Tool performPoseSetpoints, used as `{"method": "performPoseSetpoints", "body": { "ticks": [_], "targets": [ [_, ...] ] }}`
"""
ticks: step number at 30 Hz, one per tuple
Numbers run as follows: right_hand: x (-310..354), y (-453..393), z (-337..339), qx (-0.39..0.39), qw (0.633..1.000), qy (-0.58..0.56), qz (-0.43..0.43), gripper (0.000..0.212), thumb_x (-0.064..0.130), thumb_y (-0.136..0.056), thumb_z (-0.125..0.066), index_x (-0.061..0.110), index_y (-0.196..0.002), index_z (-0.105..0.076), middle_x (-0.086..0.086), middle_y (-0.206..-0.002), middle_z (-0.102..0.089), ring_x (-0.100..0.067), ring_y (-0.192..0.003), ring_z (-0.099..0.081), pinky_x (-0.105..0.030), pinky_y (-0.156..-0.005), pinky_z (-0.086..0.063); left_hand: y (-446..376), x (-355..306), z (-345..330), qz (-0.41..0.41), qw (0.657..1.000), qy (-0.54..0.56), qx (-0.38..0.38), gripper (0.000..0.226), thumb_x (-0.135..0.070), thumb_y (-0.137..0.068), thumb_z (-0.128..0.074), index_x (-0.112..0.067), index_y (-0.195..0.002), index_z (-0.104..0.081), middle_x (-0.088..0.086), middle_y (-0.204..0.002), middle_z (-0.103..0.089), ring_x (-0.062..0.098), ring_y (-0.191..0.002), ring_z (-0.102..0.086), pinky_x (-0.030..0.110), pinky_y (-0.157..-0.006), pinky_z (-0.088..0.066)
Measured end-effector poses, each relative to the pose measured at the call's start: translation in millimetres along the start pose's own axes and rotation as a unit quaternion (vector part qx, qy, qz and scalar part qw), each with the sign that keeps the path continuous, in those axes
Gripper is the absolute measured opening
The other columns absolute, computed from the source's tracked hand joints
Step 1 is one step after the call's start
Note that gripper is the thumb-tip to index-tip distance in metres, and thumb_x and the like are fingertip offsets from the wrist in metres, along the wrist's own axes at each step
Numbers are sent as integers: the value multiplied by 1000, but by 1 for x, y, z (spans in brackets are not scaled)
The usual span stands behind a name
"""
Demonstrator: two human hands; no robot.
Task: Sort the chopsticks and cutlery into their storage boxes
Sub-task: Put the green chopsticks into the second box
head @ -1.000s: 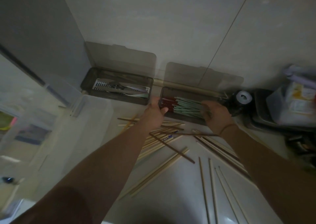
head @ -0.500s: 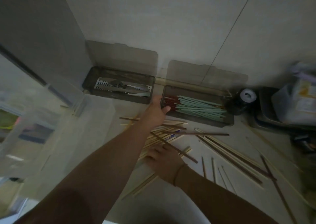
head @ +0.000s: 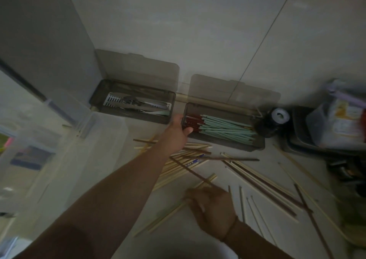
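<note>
The left hand (head: 176, 134) reached far out and held the left end of the chopstick box (head: 225, 143), with its thumb curled over the near edge and its fingers round the end wall. That box sat by the far wall with its lid (head: 233, 92) standing open against the wall. Inside it lay a neat bunch of green chopsticks with red ends (head: 221, 127), all pointing left and right. To the left of it, just apart, sat the cutlery box (head: 132, 118), also open, with shiny metal pieces (head: 136, 105) in it. The right hand (head: 211, 207) was low and near, with its fingers bent down onto a pair of pale chopsticks (head: 172, 213) on the white counter (head: 198, 243). It was blurry, so I could not tell whether it pinched them or only touched them. A thin dark stick (head: 190, 170) ran from the pile toward that hand. Between the two hands lay a messy pile of pale wooden chopsticks (head: 178, 163), some crossing each other. More long sticks, pale and dark, lay spread out (head: 263, 183) to the right on the counter. A clear plastic tub (head: 65, 140) stood on the left. A dark roll of tape (head: 274, 121) sat just right of the chopstick box, and a dark tray with packets (head: 336, 128) sat further right.
</note>
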State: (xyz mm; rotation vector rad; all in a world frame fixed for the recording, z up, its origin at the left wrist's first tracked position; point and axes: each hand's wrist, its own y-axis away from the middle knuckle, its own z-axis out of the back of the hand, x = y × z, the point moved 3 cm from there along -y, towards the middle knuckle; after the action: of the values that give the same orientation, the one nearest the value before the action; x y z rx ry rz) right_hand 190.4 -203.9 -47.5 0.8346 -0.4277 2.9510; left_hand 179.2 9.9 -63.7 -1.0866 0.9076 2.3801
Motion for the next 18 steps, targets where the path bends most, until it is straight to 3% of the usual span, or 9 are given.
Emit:
{"method": "performPoseSetpoints", "body": {
  "ticks": [2,4,7,9,11,15,18],
  "targets": [
    [-23,-5,20,-39,987,-95,-121,25,47,-96,-43,30,-94,-61,15,-84,-67,0,-67,-62,-19,-58,-48,0,1,-1,-1,1000,-8,-7,40,-30,-99,-51,-26,-133,-31,12,-131,-57,30,-119,-55,37,-95,-40],
    [-46,-15,35,-78,966,-140,-202,14,39,-95,-48,29,-93,-58,21,-86,-63,-1,-67,-62,-26,-59,-52,0,1,-1,0,1000,-3,-7,40,-30,-99,-51,-25,-134,-31,12,-130,-57,30,-118,-55,37,-94,-40],
    [-81,-40,60,-91,961,-12,-262,13,19,-94,-55,19,-106,-55,9,-75,-64,-26,-64,-64,-35,-55,-49,2,-1,-1,-4,1000,12,-2,39,-28,-100,-50,-24,-134,-32,12,-129,-56,29,-117,-54,32,-89,-37],
    [-105,-59,71,-40,953,105,-280,20,15,-92,-55,19,-111,-57,-5,-84,-68,-34,-74,-64,-33,-61,-45,3,-2,-1,-5,1000,7,-7,37,-27,-100,-50,-24,-133,-33,12,-128,-57,28,-117,-55,31,-86,-35],
    [-123,-76,74,-7,951,146,-272,22,14,-88,-55,18,-109,-61,-11,-95,-68,-35,-87,-62,-36,-71,-47,3,-2,-1,-3,1000,-1,-16,36,-28,-100,-50,-25,-131,-33,11,-126,-58,29,-116,-55,32,-85,-34],
    [-143,-91,60,67,961,169,-207,38,40,-87,-39,18,-98,-69,-5,-105,-66,-34,-105,-54,-41,-88,-40,2,-1,-2,-7,1000,-14,-14,37,-29,-99,-50,-26,-132,-33,12,-128,-58,31,-114,-56,33,-85,-36],
    [-150,-77,61,-8,963,170,-210,45,50,-89,-38,18,-96,-69,-5,-107,-65,-35,-109,-54,-49,-95,-42,3,-1,-1,-11,999,-28,-20,40,-30,-99,-50,-27,-135,-32,12,-129,-57,31,-115,-56,32,-83,-34]
  ]
}}
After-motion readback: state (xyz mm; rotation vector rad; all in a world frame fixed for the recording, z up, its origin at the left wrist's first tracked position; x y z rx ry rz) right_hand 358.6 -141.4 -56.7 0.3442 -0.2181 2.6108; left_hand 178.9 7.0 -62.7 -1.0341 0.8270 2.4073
